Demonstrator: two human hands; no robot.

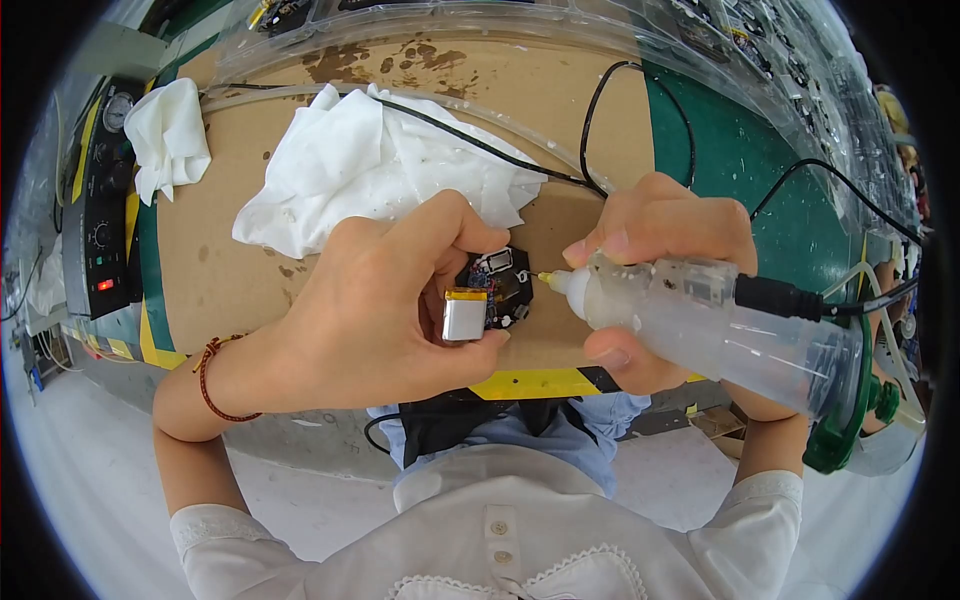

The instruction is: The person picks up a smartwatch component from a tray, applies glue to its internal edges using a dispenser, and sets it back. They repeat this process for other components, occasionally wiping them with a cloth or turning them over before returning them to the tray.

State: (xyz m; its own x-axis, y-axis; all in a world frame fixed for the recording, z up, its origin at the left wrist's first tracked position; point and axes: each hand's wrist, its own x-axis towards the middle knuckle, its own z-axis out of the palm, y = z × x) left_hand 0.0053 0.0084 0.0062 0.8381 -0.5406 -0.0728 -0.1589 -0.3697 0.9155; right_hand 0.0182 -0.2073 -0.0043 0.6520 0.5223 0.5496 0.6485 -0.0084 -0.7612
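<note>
My left hand (390,280) pinches a small black device casing (515,290) between thumb and fingers, over the cardboard. Inside the casing sit a circuit board and small parts. A silver battery pouch (465,315) with a yellow-taped end lies against its near left side. My right hand (660,250) is wrapped round a clear glue-dispensing syringe (690,310), held nearly level. Its thin yellowish needle tip (545,276) points left, at the casing's right edge; whether it touches, I cannot tell. A black cable plug (775,296) runs along the barrel, and a green cap (845,400) closes its rear end.
Crumpled white cloth (350,165) lies beyond my left hand, with a smaller white cloth (170,135) farther left. A black dispenser box (100,220) with a gauge stands at the left. A black cable (480,145) and clear tubing cross the stained cardboard (220,240). Clear plastic trays (580,35) line the back.
</note>
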